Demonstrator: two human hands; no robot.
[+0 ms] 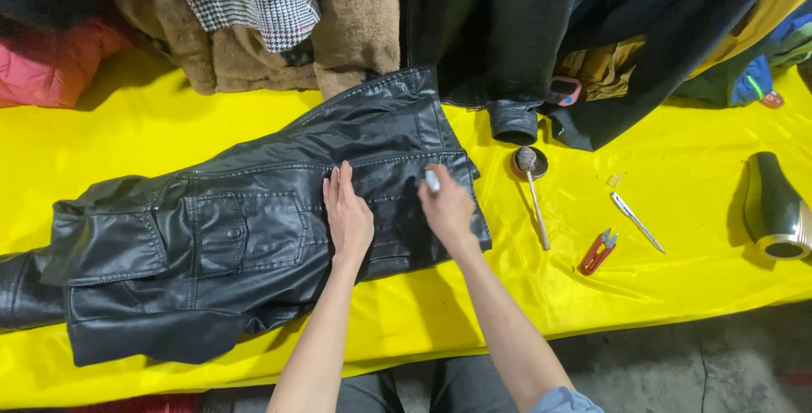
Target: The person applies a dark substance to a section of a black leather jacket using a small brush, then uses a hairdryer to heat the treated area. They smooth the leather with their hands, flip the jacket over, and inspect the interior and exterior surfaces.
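Bright yellow sheeting (643, 244) covers the table across the whole width of the frame, with bare grey floor showing along the lower right. We have a black leather jacket (237, 244) laid out flat on it, running from the far left edge to the centre. Our left hand (348, 218) lies palm down on the jacket in the middle of the frame, fingers straight and close together, pressing the leather flat. Just to its right, our right hand (448, 207) is curled around a small white marker-like tool (432, 180), pinching it with the tip touching the jacket's hem panel.

Right of the jacket, on the yellow sheet, we see a small round dish with a long-handled brush (533, 178) resting in it, then a pair of red thread snips (597, 252) and a slim metal tool (636, 221) lying apart from each other. At the right edge a dark hair dryer (774, 210) lies on its side. Along the top of the frame a heap of coats (279, 24) is piled, among them a checked one, a brown fleecy one and several dark ones, with a pink garment (51, 62) in the upper left.
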